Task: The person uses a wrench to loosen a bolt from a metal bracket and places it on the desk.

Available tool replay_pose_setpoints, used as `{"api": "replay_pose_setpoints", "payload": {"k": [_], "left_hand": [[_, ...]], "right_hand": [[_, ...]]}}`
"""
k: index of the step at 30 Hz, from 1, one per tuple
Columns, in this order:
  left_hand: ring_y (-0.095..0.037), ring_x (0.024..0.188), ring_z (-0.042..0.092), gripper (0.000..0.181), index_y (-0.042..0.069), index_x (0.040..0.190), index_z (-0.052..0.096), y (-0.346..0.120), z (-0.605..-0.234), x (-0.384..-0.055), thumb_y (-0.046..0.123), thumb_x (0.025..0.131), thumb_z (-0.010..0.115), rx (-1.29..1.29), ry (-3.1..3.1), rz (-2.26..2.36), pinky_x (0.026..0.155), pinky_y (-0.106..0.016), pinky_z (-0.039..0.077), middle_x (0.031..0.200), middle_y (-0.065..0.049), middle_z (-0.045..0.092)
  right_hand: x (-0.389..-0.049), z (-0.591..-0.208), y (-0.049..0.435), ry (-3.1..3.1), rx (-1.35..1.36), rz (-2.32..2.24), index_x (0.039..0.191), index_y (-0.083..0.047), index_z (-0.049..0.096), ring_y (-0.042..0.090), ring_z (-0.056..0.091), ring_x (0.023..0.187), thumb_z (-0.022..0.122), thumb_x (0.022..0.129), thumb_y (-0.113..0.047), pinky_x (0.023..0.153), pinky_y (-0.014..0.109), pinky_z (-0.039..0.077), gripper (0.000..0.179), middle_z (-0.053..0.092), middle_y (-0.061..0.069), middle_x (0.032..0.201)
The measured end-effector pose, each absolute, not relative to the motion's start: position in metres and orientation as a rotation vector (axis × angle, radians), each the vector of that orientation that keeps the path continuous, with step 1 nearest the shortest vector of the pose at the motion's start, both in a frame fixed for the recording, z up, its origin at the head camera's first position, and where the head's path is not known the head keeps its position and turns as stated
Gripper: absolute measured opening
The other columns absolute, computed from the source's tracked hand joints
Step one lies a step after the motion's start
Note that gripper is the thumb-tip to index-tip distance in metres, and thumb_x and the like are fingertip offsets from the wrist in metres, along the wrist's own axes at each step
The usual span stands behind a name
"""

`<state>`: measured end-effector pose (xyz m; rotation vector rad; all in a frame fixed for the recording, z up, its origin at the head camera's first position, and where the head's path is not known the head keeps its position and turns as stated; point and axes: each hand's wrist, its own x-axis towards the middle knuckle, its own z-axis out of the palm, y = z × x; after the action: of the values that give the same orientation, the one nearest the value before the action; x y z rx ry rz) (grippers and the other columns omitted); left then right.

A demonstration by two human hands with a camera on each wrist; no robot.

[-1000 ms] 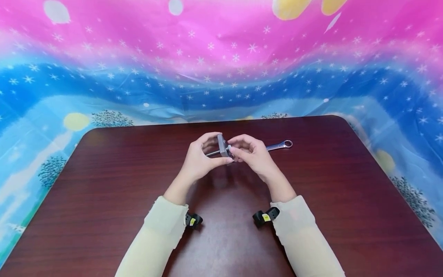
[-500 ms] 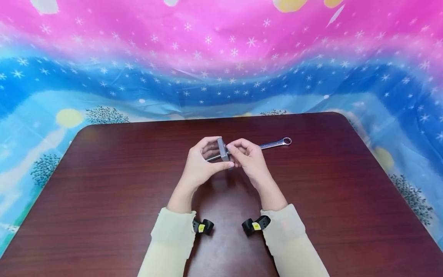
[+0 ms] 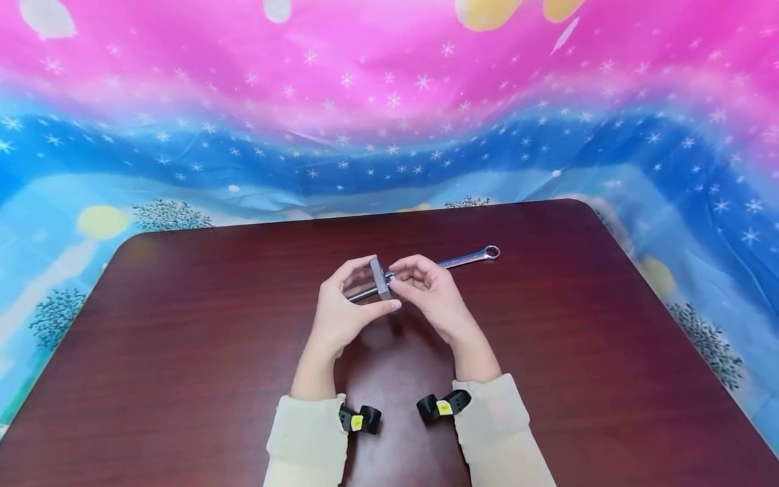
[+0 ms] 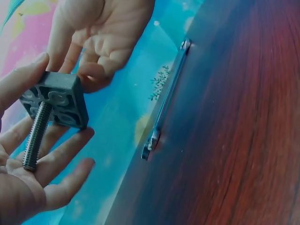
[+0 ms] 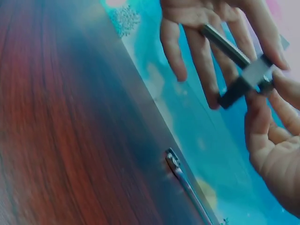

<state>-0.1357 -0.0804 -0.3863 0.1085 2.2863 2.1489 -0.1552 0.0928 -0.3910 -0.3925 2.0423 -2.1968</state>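
Observation:
A grey square block [image 3: 380,279] with moulded recesses on one face is held up over the table between the two hands. The left hand [image 3: 341,308] grips its edges, thumb on one side and fingers on the other. A threaded bolt [image 4: 37,136] passes through the block, its long shank pointing back towards the left palm. On the opposite face, the right hand [image 3: 429,291] pinches a small metal piece [image 5: 266,86] at the bolt's end between thumb and fingertips. Fingers partly cover that piece; I cannot tell whether it is the bolt's head or a nut.
A shiny combination wrench [image 3: 468,258] lies on the dark red wooden table [image 3: 182,352] beyond the right hand, one end hidden behind it in the head view. A patterned pink and blue cloth [image 3: 341,128] hangs behind the table's far edge.
Both hands have drawn the block and bolt a little nearer to the body. The right fingers have shifted slightly on the bolt's end. The head view has turned slightly; the wrench stays put.

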Motion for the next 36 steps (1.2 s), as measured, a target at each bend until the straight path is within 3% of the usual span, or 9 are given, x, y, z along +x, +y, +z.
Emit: {"api": "replay_pose_setpoints", "payload": {"k": [4,9,21,31,36], "left_hand": [[-0.024,0.115,0.067,0.068,0.026,0.132,0.061,-0.085,-0.39,-0.137,0.01,0.072,0.089,0.131,2.29,2.133,0.094,-0.046,0.057,0.124,-0.006,0.066],[-0.024,0.115,0.067,0.069,0.026,0.135,0.059,-0.088,-0.392,-0.136,0.009,0.073,0.088,0.147,2.301,2.123,0.093,-0.043,0.057,0.125,-0.007,0.065],[-0.025,0.114,0.067,0.071,0.028,0.135,0.059,-0.084,-0.402,-0.132,0.007,0.073,0.087,0.157,2.259,2.148,0.093,-0.042,0.058,0.124,-0.007,0.065],[-0.026,0.112,0.068,0.068,0.027,0.133,0.061,-0.09,-0.4,-0.147,0.005,0.074,0.086,0.127,2.274,2.201,0.091,-0.039,0.059,0.122,-0.008,0.065],[-0.026,0.114,0.068,0.07,0.025,0.135,0.06,-0.093,-0.397,-0.148,0.006,0.074,0.087,0.125,2.29,2.207,0.092,-0.038,0.058,0.123,-0.009,0.065]], "right_hand": [[-0.156,-0.395,0.095,2.094,-0.484,-2.145,0.118,0.006,0.059,0.012,0.063,0.085,0.063,0.091,0.006,0.074,0.021,0.054,0.027,0.066,-0.003,0.098],[-0.156,-0.4,0.093,2.087,-0.486,-2.148,0.119,0.005,0.06,0.011,0.064,0.086,0.063,0.092,0.003,0.074,0.022,0.054,0.027,0.065,-0.003,0.1],[-0.155,-0.407,0.086,2.129,-0.277,-2.17,0.105,0.009,0.063,0.007,0.056,0.06,0.062,0.097,-0.007,0.058,0.022,0.052,0.018,0.065,-0.007,0.07],[-0.165,-0.399,0.084,2.067,-0.398,-2.195,0.122,0.007,0.058,0.008,0.065,0.086,0.061,0.092,0.006,0.075,0.02,0.054,0.03,0.066,0.0,0.108],[-0.165,-0.398,0.082,2.093,-0.325,-2.167,0.12,0.006,0.06,0.007,0.064,0.079,0.061,0.096,-0.003,0.075,0.024,0.057,0.026,0.067,0.001,0.099]]}}
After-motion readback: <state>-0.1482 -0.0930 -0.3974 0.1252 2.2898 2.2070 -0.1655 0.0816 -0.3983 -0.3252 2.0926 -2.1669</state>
